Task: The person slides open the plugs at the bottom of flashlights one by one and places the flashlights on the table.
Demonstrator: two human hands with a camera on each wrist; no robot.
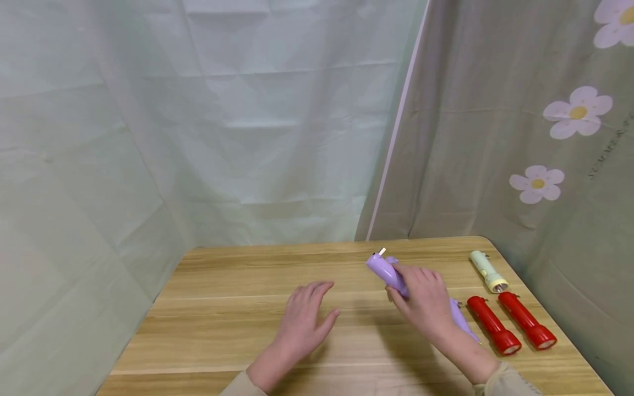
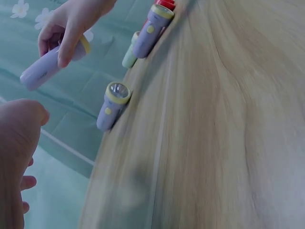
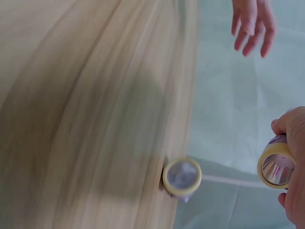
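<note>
My right hand (image 1: 423,300) grips a purple flashlight (image 1: 383,270) above the table, its tail pointing away to the left with metal prongs sticking out. In the right wrist view, the yellow-rimmed lens (image 3: 276,170) of that flashlight shows beside the fingers. A second purple flashlight (image 2: 113,106) lies on the table behind it, mostly covered by the hand in the head view. Another purple flashlight (image 1: 462,322) rests under the right forearm, partly hidden. My left hand (image 1: 304,319) hovers over the middle of the table, thumb and fingers spread, holding nothing.
Two red flashlights (image 1: 492,324) lie side by side on the right of the wooden table (image 1: 218,319). A pale green flashlight (image 1: 487,271) is behind them, near the right edge. Curtains (image 1: 277,137) hang close around the back and sides.
</note>
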